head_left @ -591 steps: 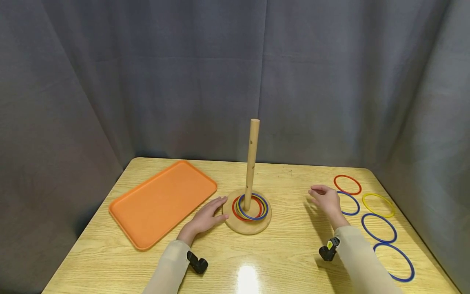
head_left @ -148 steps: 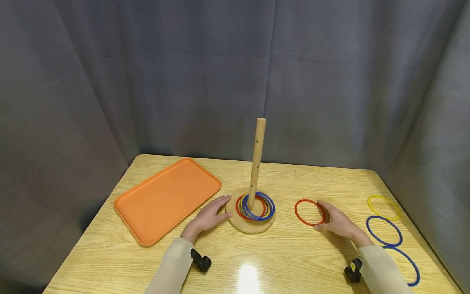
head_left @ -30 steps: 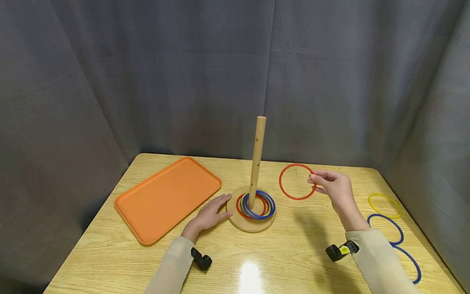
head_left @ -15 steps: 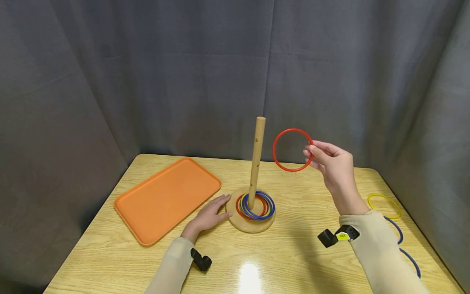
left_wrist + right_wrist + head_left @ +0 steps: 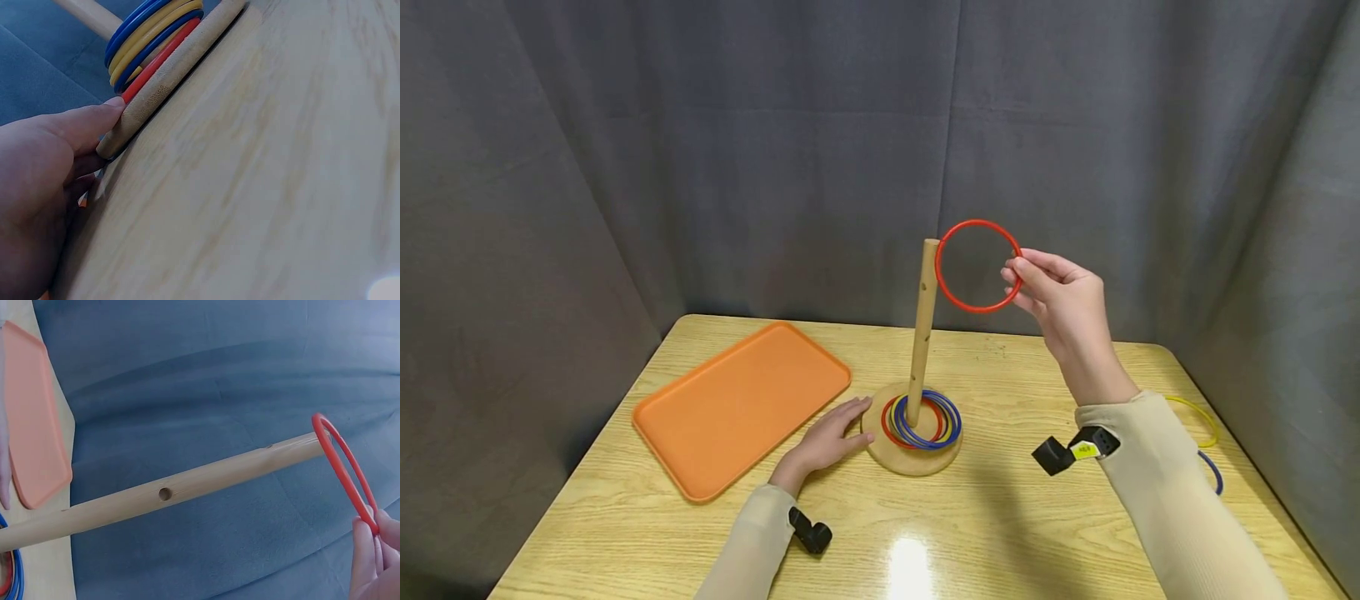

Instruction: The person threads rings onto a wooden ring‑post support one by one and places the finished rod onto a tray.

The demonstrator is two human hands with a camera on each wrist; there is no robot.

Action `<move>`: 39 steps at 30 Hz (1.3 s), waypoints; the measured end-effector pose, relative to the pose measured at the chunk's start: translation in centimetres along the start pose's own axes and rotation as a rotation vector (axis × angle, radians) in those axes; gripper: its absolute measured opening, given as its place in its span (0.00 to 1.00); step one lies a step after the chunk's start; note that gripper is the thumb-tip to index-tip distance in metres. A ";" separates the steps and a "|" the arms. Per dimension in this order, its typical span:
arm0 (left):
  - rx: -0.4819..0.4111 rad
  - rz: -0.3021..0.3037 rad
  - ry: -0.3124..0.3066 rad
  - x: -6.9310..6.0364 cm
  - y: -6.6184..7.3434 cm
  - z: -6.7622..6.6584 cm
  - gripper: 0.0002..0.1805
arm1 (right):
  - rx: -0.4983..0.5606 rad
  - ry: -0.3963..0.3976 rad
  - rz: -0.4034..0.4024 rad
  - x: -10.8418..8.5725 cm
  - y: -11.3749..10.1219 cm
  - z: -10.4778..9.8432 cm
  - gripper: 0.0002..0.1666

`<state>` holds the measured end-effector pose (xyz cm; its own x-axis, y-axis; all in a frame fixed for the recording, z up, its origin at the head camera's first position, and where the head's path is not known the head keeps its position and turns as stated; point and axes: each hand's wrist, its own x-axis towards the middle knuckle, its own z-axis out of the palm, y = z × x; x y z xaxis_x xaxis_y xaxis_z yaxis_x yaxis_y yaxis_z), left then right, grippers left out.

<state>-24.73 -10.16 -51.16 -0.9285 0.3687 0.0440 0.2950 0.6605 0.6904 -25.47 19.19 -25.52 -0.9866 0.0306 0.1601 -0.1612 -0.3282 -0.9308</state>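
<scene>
My right hand [image 5: 1070,312] pinches a red ring [image 5: 977,310] between thumb and fingers, up near the top of the wooden peg [image 5: 922,333]. In the head view the ring's left edge overlaps the peg's right side; the right wrist view has the ring [image 5: 345,478] right by the peg's tip. Several blue, yellow and red rings [image 5: 139,44] lie stacked round the peg's foot, the red one lowest. My left hand [image 5: 827,437] touches the left edge of the round wooden base [image 5: 898,462], its fingers fairly straight and the thumb against the rim.
An orange tray [image 5: 741,408] lies at the left of the wood-grain table [image 5: 842,533]. At the right edge are a yellow ring [image 5: 1202,414] and a blue ring [image 5: 1214,473], partly hidden by my right sleeve. A grey curtain [image 5: 805,167] hangs behind the table.
Earlier, my right hand took the red ring from the right side, after a blue ring joined the stack. Over the last second it has raised the red ring leftward to the peg's top. Left hand unmoved.
</scene>
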 end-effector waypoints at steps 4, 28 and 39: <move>-0.004 0.003 -0.001 0.1 -0.1 0.1 0.36 | 0.054 -0.018 0.014 0.4 -0.1 0.6 0.08; 0.010 0.013 0.006 0.2 -0.5 0.3 0.36 | -0.077 -0.023 0.126 1.0 2.3 1.4 0.04; 0.009 0.013 0.004 0.3 -0.5 0.4 0.36 | -0.146 -0.045 0.187 0.7 5.0 0.2 0.07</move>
<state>-25.06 -10.11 -51.79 -0.9253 0.3750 0.0561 0.3094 0.6614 0.6832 -26.93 17.39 -29.97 -0.9981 -0.0614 -0.0085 0.0197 -0.1845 -0.9826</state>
